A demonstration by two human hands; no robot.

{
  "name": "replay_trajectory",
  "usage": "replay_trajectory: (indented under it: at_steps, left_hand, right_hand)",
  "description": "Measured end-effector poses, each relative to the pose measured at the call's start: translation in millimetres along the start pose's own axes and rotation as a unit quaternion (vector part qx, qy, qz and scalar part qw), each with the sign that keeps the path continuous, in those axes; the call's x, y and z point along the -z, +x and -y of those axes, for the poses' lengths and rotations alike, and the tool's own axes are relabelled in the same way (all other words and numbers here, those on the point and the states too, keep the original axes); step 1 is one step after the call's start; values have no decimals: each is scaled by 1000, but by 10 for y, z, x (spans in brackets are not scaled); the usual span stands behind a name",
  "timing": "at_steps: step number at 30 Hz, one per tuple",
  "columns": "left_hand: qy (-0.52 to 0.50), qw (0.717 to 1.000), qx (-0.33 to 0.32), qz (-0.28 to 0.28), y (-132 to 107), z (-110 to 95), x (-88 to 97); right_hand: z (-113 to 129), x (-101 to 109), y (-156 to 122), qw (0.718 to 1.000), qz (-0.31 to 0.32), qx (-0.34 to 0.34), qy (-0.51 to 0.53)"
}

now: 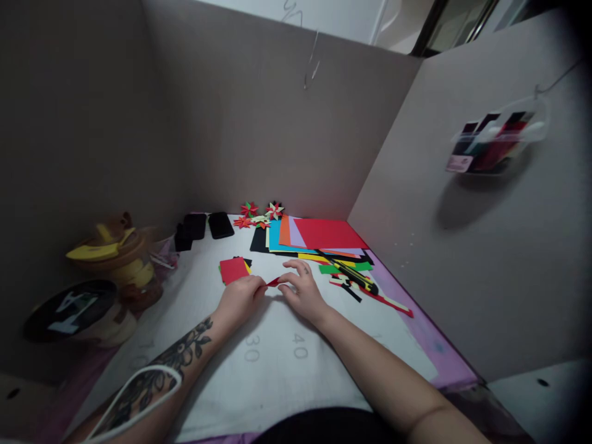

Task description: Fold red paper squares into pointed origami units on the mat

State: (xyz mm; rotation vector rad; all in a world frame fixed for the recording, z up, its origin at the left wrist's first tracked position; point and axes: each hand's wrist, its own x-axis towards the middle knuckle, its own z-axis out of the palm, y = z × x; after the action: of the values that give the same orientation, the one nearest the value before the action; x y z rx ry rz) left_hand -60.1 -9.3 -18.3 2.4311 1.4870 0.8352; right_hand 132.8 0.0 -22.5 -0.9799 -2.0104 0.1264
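Note:
Over the middle of the white mat, a small piece of folded red paper (273,282) stretches between my two hands. My left hand (241,298) is closed, pinching the paper's left end between thumb and fingers. At the other end, the thumb and index finger of my right hand (303,293) close on the paper's tip, with the other fingers raised and apart. The folds are mostly hidden by my fingertips. Just beyond my left hand lies a stack of small paper squares (234,270), red on top, with green, yellow and black edges showing.
Large coloured sheets (330,234) lie at the back right, near several folded paper stars (248,209). A black-and-yellow utility knife (351,274) rests among paper strips (388,302). Black pads (221,226) and a jar (139,280) stand left. Grey walls (277,123) enclose the table.

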Motion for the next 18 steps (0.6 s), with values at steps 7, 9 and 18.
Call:
replay_trajectory:
  at_steps: [7,9,18]
  left_hand:
    - [-277,952,132,18,29,-66,-38]
    - [-353,920,167,40,47,-70,-64]
    - [-563,778,277,-21,66,-59,-110]
  right_hand:
    - [-43,-4,-15,998,-2,68,-9]
    - [-44,2,-24,996,7,91,-19]
    - [-3,-10,-54,990,29,108,-81]
